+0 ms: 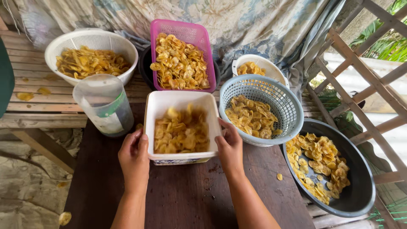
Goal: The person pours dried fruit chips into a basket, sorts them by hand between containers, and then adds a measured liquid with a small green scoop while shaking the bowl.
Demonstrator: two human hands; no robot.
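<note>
- Both hands are clamped on a white square tub [182,101] of yellow chips [181,133], which sits on the dark wooden desk [182,195] right in front of the person.
- Left hand [135,159]: fingers curled shut around the tub's left wall, thumb up on the rim, palm pressed flat to the side.
- Right hand [230,148]: same deal on the right wall, fingers wrapped over the edge, thumb near the rim. Not much gap anywhere, it's a proper two-sided grip.
- Just left of the tub there's a clear plastic jug with a green band [105,104], close to the left hand but not touching it.
- On the right, a blue-grey round basket [288,106] of chips leans right beside the right hand, and past that a big black basin [360,191] with more chips.
- Behind the tub: a pink rectangular basket [199,36] heaped with chips, a white round colander [91,40] to the left, and a smaller white bowl [271,68] tucked behind the blue-grey one.
- One stray chip [279,176] lies on the desk near the basin.
</note>
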